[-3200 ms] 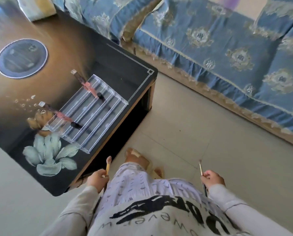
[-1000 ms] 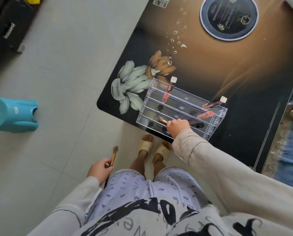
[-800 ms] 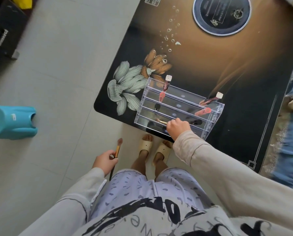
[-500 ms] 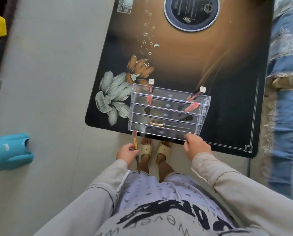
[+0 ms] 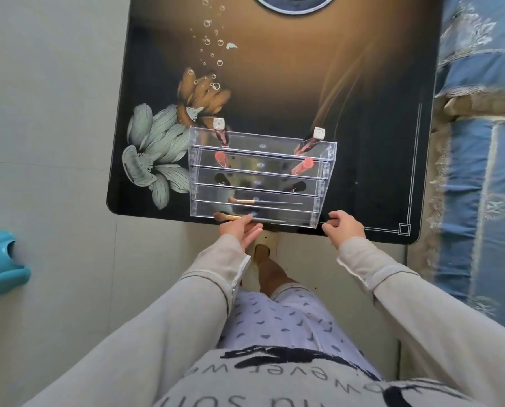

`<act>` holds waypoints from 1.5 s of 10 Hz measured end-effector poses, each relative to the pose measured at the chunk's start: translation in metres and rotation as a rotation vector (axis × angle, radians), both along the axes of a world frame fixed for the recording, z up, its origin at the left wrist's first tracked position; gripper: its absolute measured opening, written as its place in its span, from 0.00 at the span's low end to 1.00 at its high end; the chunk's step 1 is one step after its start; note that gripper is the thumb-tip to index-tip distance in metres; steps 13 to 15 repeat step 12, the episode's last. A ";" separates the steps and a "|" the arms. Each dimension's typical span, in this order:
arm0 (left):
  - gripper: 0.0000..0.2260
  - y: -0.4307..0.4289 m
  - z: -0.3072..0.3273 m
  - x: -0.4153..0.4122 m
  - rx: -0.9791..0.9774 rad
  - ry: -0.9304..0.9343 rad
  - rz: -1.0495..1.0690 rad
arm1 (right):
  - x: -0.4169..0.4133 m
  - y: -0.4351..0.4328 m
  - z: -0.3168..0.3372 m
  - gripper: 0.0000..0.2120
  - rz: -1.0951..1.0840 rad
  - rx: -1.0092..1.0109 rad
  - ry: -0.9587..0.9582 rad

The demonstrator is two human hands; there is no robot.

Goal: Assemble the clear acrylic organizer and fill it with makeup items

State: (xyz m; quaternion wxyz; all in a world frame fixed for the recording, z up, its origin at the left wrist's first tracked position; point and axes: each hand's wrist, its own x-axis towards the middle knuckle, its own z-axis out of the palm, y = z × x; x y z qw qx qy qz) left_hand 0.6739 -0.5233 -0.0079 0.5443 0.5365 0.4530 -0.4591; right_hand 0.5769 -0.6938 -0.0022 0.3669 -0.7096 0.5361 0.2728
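Acrylic organizer (image 5: 323, 183) stood at near edge of desk (image 5: 304, 83), tiers stepped toward person for easy reach. Left hand (image 5: 239, 230) fingers nearly straight, touching brush (image 5: 233, 217) lying along front tier. Right hand (image 5: 345, 227) loosely curled, empty, beside organizer corner, probably ready to steady it.

Free tabletop (image 5: 371, 171) right of organizer (image 5: 260, 171)

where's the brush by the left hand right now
Head view: the makeup brush lies in the nearest row of the clear acrylic organizer, toward its left end, touched by the left hand and just in front of the second brush.
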 end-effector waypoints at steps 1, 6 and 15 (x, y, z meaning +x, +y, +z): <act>0.14 -0.006 -0.005 0.003 0.005 0.016 0.058 | 0.011 0.000 -0.005 0.19 -0.098 0.044 -0.055; 0.06 -0.021 -0.021 0.017 0.284 0.028 -0.131 | 0.024 -0.005 -0.017 0.12 -0.096 0.033 -0.076; 0.10 0.075 -0.004 -0.006 0.343 -0.261 -1.234 | -0.029 -0.001 -0.006 0.09 -0.073 0.153 -0.010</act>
